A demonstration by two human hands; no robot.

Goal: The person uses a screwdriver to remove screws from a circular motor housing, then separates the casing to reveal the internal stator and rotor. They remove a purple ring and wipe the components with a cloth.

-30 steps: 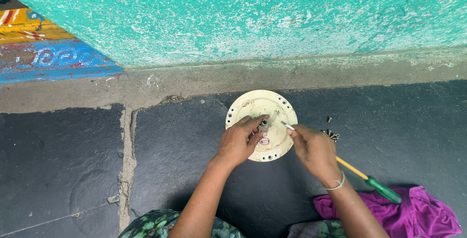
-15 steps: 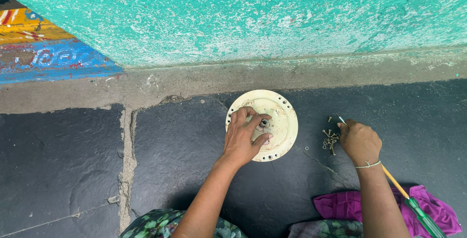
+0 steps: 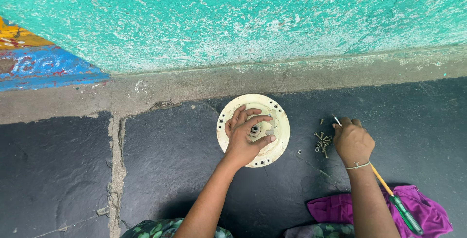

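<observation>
Two bare hands are at work over a dark stone floor. One round cream-coloured metal cover plate [image 3: 253, 130] lies flat on the floor near the foot of the wall, with small holes around its rim and a bearing hub at its centre. The left hand [image 3: 247, 138] rests on top of it, fingers spread and curled around the hub, gripping the middle of the plate. The right hand [image 3: 352, 141] sits on the floor well to the right of the plate, closed around one screwdriver [image 3: 392, 201] with a yellow shaft and green handle; the handle trails back along the forearm, and the metal tip [image 3: 336, 119] pokes out beyond the fingers. Just left of that hand lies one small heap of screws and nuts [image 3: 322, 141], too small and bunched to count exactly, with a single washer [image 3: 299, 152] lying apart between the heap and the plate. One purple cloth [image 3: 428, 213] is crumpled at the floor's lower right edge, under the screwdriver handle.

The floor [image 3: 165, 165] is made of dark slabs with a cracked joint on the left. A grey concrete ledge [image 3: 194, 87] runs along its far edge, below a rough turquoise wall [image 3: 243, 19] with a blue and yellow painted patch [image 3: 34, 63] at the left.
</observation>
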